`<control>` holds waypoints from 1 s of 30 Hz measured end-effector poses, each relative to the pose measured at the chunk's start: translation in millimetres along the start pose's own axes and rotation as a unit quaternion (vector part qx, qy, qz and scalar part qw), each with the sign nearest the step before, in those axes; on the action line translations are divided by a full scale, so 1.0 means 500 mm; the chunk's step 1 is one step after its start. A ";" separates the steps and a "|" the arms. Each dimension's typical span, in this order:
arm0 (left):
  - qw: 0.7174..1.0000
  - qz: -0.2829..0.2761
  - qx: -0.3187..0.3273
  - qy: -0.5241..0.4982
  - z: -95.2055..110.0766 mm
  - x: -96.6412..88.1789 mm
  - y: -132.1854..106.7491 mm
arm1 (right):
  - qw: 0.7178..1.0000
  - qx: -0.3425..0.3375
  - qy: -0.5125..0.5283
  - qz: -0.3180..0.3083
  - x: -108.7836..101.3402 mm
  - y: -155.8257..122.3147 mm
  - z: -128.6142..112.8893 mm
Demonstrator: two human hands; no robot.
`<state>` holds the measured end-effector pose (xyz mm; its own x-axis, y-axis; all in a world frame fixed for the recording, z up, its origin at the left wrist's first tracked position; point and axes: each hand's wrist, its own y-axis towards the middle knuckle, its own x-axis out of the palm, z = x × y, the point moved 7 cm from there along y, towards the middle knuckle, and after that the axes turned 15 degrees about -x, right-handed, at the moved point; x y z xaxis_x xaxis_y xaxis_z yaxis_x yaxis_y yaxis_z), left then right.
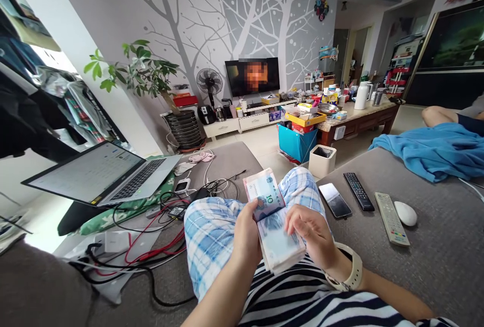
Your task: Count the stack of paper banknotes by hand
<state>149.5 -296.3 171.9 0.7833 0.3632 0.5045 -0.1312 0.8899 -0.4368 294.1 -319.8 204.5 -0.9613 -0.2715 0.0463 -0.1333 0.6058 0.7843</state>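
A thick stack of banknotes (278, 246) lies across my lap, over blue plaid shorts. My left hand (245, 234) grips the stack from the left, its thumb pinning one note marked 10 (264, 193) that is folded up and away from the pile. My right hand (312, 234), with a pale watch on the wrist, rests on the top of the stack with fingers curled against the notes.
On the grey sofa to my right lie a phone (335, 199), a black remote (358, 191), a light remote (391, 218) and a white mouse (405, 213). An open laptop (106, 173) and tangled cables (151, 246) sit left. Another person's legs (440, 115) and a blue blanket (434, 148) are far right.
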 end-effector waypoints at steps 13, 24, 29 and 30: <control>0.998 -0.043 0.019 0.048 -0.087 -0.048 0.003 | 0.950 0.223 0.110 0.190 -0.029 -0.069 0.145; 0.995 -0.073 -0.004 0.065 -0.115 -0.046 0.014 | 0.965 0.212 0.000 0.153 -0.048 -0.075 0.155; 0.993 -0.075 -0.018 0.085 -0.117 -0.043 0.017 | 0.968 0.195 -0.010 0.158 -0.057 -0.079 0.165; 0.993 -0.072 -0.013 0.092 -0.116 -0.042 0.015 | 0.968 0.193 -0.008 0.159 -0.058 -0.079 0.167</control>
<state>167.0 -313.2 114.8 0.8906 0.1750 0.4198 0.0033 0.9204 -0.3909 307.2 -273.4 120.2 -0.9719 -0.0161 0.2348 0.0923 0.8917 0.4431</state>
